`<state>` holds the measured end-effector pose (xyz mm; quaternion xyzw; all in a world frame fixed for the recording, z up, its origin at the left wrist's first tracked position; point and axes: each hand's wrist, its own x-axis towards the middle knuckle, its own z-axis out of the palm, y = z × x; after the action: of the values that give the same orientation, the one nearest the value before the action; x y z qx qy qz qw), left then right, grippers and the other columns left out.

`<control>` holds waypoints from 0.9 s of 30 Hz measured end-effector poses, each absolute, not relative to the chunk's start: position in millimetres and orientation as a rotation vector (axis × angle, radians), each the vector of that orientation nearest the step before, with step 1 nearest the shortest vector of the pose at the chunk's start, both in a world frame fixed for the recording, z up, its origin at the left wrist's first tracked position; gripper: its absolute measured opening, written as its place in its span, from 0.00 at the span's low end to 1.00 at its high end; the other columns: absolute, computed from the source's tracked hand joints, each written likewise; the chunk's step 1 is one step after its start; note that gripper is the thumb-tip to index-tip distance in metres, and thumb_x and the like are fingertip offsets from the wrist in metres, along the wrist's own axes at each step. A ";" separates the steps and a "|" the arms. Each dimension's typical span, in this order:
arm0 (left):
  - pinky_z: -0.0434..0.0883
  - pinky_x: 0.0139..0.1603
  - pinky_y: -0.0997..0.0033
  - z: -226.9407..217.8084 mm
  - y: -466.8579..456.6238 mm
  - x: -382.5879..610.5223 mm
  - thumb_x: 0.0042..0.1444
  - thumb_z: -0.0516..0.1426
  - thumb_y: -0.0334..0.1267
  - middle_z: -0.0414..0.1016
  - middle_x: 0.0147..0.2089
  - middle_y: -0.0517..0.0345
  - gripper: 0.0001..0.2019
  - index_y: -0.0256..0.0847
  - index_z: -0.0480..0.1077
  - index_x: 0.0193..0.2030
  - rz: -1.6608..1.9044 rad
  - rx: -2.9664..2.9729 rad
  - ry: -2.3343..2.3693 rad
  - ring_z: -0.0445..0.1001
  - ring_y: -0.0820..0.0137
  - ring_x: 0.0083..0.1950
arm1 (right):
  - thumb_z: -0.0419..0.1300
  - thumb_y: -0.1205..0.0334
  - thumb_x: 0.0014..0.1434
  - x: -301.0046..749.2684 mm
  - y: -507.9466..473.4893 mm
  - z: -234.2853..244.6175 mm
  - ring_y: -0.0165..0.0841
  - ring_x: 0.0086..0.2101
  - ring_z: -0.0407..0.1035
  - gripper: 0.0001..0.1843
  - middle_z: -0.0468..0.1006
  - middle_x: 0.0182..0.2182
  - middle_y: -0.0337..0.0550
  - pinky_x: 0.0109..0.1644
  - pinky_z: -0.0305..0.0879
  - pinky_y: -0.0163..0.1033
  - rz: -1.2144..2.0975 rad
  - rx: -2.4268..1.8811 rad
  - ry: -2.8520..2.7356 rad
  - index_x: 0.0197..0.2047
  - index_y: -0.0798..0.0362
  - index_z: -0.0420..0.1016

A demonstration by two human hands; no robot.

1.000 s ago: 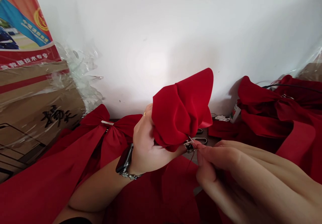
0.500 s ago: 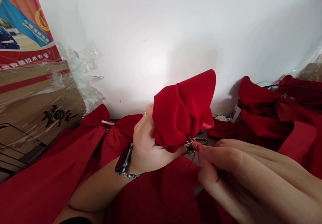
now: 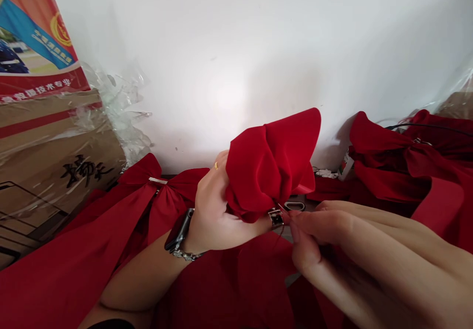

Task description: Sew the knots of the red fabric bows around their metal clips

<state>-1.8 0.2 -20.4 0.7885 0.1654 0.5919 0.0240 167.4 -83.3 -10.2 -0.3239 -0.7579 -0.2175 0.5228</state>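
My left hand (image 3: 218,215) is closed around a gathered red velvet bow (image 3: 273,161), its folds bunched upright above the fist. A squarish ring (image 3: 276,217) sits on a digit of that hand, just below the fabric. From the right, my right hand (image 3: 325,240) pinches a thin sewing needle (image 3: 282,208) between thumb and forefinger. Its far end meets the bunched base of the bow; whether it has gone into the cloth I cannot tell. Dark red thread (image 3: 280,235) hangs below the fingertips.
A finished-looking red bow (image 3: 162,183) lies at left, with more red bows (image 3: 406,156) at right. Scissors handles (image 3: 294,206) show behind my right fingers. A plastic-wrapped cardboard box (image 3: 55,156) stands on the left, against the white wall (image 3: 185,48).
The bow and my left hand have shifted slightly, the bow's top a little right and lower. My right hand keeps its pinch near the same place.
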 end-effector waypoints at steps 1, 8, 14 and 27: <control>0.76 0.50 0.53 -17.5 -0.2 -2.7 0.37 0.70 0.42 0.73 0.46 0.54 0.34 0.46 0.64 0.53 1.818 2.485 0.395 0.76 0.56 0.49 | 0.57 0.70 0.59 168.3 -85.5 -9.2 0.26 0.22 0.72 0.13 0.76 0.23 0.35 0.23 0.65 0.33 -0.536 -0.796 -1.802 0.24 0.51 0.69; 0.74 0.49 0.59 0.6 -10.3 -12.8 0.57 0.57 0.52 0.70 0.46 0.51 0.18 0.42 0.71 0.47 1.393 2.126 0.267 0.73 0.61 0.47 | 0.55 0.73 0.62 167.6 -86.5 -4.2 0.26 0.22 0.69 0.13 0.72 0.18 0.35 0.27 0.68 0.32 -0.638 -0.797 -1.904 0.27 0.55 0.73; 0.64 0.22 0.77 7.0 -17.1 -13.0 0.53 0.63 0.35 0.62 0.23 0.65 0.11 0.40 0.65 0.25 1.355 2.070 0.479 0.60 0.78 0.24 | 0.53 0.78 0.61 162.8 -73.8 0.6 0.26 0.21 0.68 0.16 0.75 0.18 0.35 0.28 0.70 0.32 -0.799 -0.656 -1.992 0.27 0.54 0.76; 0.70 0.28 0.77 0.5 -20.3 -4.7 0.56 0.61 0.33 0.68 0.26 0.66 0.08 0.39 0.67 0.28 1.919 2.321 0.507 0.67 0.78 0.26 | 0.57 0.68 0.60 145.9 -77.8 -35.2 0.36 0.34 0.76 0.12 0.82 0.41 0.39 0.31 0.76 0.36 -0.517 -0.839 -1.823 0.37 0.44 0.80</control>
<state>-4.7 -20.3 0.5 0.7592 0.1658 0.6278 0.0439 145.9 -77.8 -35.2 -0.3486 -0.7568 -0.2147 0.5096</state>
